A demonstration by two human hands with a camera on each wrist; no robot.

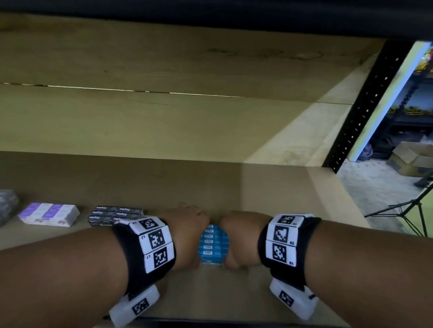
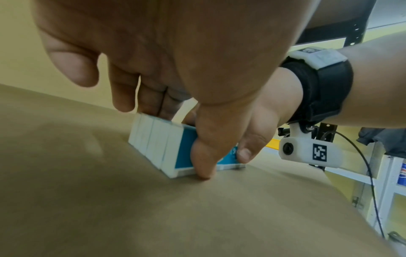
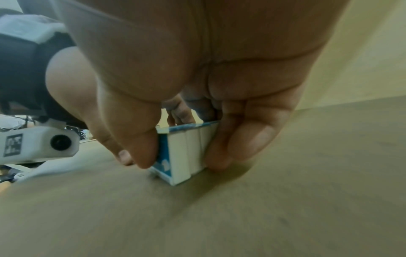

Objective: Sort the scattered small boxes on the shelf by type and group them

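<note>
My wristbands (image 1: 144, 244) black with white tag squares. Boxes: blue-white (image 1: 214, 244), purple-white (image 1: 49, 214), black with white print (image 1: 115, 215). Shelf (image 1: 161, 181) tan.

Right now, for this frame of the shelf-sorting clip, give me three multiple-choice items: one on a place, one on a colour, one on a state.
1. Where does the dark pack of staples boxes lie, seen from the head view?
A. left of the left hand
B. right of the right hand
C. on the floor

2. What colour are the boxes between the hands?
A. red
B. blue and white
C. green

3. How are those boxes held?
A. lifted by one hand
B. lying untouched
C. standing on the shelf, pinched by both hands

Answers:
1 A: the pack sits beyond the left hand, beside the purple and white boxes.
2 B: the blue boxes show blue tops and white sides.
3 C: thumbs and fingers of the left hand and the right hand clamp the row front and back.
</note>
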